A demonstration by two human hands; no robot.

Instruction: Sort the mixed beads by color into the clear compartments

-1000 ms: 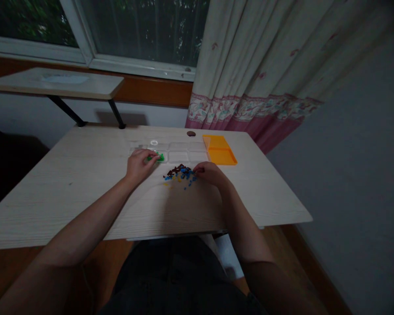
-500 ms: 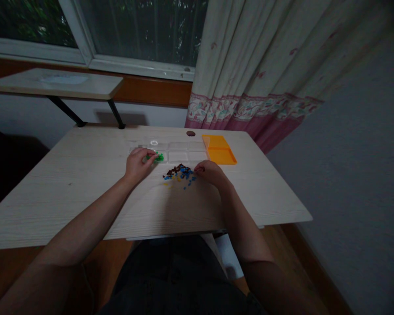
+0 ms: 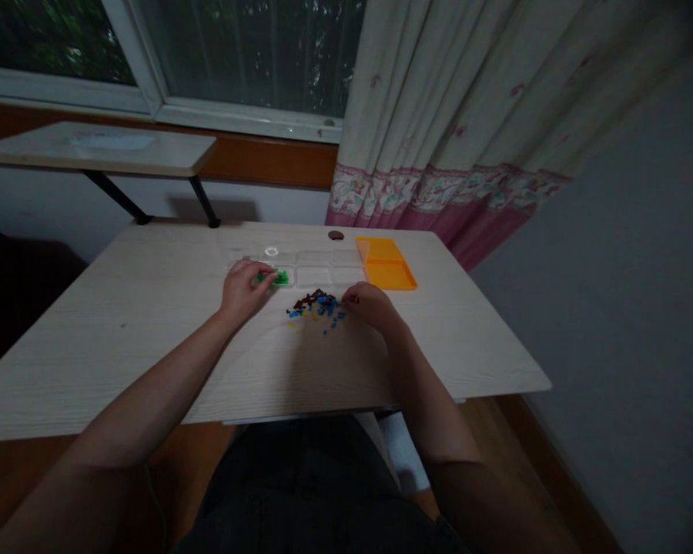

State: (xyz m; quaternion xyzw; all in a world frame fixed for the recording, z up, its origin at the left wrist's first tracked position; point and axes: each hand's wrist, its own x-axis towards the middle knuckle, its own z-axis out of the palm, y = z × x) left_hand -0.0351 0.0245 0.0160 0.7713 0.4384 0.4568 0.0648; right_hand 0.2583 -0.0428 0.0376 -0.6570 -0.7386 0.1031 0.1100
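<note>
My left hand rests at the near left of a clear compartment box. Its thumb and fingers are curled together over green pieces in one compartment; what is between them, if anything, is too small to make out. A loose pile of tiny brown pieces, blue pieces and a few yellow pieces lies on the table in front of the box. At the pile's right edge my right hand has its fingers pinched together, their tips beside the pieces. Anything held there is hidden.
An orange case lies open at the box's right end. Behind it is a round dark hole in the wooden table. A raised shelf stands at the back left, and a curtain hangs behind.
</note>
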